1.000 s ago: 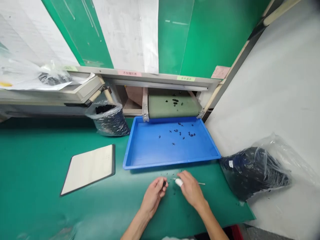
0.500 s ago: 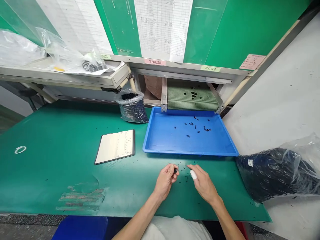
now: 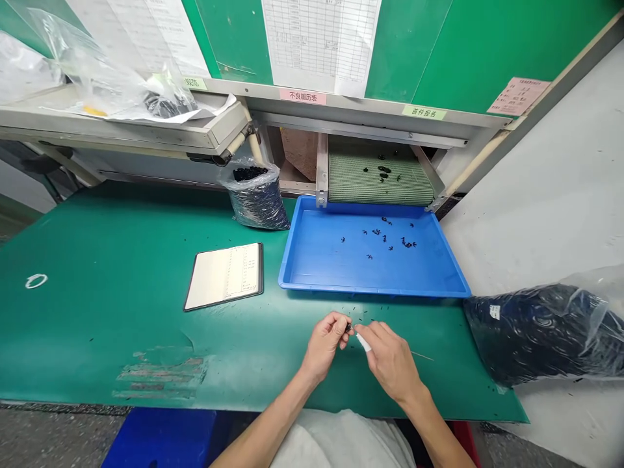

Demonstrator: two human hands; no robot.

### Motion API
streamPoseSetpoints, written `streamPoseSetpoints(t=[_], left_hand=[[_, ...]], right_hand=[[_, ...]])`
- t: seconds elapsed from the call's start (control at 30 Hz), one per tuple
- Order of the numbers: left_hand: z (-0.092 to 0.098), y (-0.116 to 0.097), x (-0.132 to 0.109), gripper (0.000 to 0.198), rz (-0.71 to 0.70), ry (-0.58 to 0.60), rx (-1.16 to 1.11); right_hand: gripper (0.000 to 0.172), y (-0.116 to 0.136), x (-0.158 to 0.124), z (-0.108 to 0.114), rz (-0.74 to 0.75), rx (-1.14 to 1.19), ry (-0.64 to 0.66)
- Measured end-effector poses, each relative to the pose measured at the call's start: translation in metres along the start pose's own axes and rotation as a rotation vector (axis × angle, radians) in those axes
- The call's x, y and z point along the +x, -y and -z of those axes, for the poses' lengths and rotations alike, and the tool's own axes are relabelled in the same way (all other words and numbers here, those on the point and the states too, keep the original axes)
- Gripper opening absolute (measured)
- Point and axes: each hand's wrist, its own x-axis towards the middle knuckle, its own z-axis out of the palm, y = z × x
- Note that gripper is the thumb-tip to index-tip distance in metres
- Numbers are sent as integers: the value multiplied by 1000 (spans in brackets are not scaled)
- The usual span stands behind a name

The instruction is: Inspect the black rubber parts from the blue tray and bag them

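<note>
Working close together at the near edge of the green mat (image 3: pixel 97 338): left hand (image 3: pixel 324 344) has its fingertips pinched on a small black part (image 3: pixel 348 328), and right hand (image 3: pixel 390 361) has its fingers curled together around a swab (image 3: pixel 363 342), white tip angled toward that part, thin shaft running out to the right past the hand. The step in hand looks like close work on the one part, done in the air just above the mat, a little nearer the person than the blue tray (image 3: pixel 375 291). Tiny black bits (image 3: pixel 358 311) lie scattered on the mat between the hands and the tray. More black parts lie loose in the tray, and a small cluster sits on the green mesh belt (image 3: pixel 380 185) beyond it. To the left, a notebook (image 3: pixel 224 276) lies open on the mat, and a clear bag of black parts (image 3: pixel 256 195) stands at the far edge. A larger bag (image 3: pixel 541 331) lies to the right, off the mat. Compared with the earlier frame, the hands have closed in — the swab tip now sits right at the pinched part, where before it was held back from it.
</note>
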Motion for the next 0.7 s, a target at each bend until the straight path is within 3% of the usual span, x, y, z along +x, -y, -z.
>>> streamPoseSetpoints(t=[0.23,0.43,0.53,0.63,0.7], left_hand=[[10,8,5,29,-58,31,254],[13,28,17,26,-100,-36,295],[16,30,23,32,-51,-88,215],[23,27,27,34,71,-88,36],[27,26,29,35,158,-83,-111]], right_hand=[[38,7,0,-20,-92,-91,26],[39,4,6,-51,-378,278,8],[43,-14,8,-54,-411,399,-36],[45,-39,6,-53,-393,280,-90],[46,-53,5,-50,-363,158,-35]])
